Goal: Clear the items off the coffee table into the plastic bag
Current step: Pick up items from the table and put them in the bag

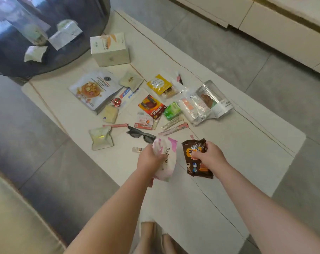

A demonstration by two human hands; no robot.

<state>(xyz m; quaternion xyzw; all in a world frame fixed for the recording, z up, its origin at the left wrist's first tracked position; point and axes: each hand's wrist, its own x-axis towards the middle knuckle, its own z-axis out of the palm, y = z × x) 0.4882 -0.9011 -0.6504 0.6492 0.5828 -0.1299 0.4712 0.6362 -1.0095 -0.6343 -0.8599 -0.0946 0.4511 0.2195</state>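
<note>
Head view: my left hand grips a white-and-pink crumpled plastic bag; my right hand pinches a brown foil snack packet above the surface's near edge. Step: loading. Next, I judge: open the bag's mouth, drop the packet in. Black sunglasses wait nearby.

Smooth, pale stone-look bench with thin dark veins. Shiny brown plastic wrapper, crinkly white and pink plastic bag, clear see-through plastic jar, matt cardboard box. Dark glossy plastic sunglasses and shiny red foil packet.
</note>
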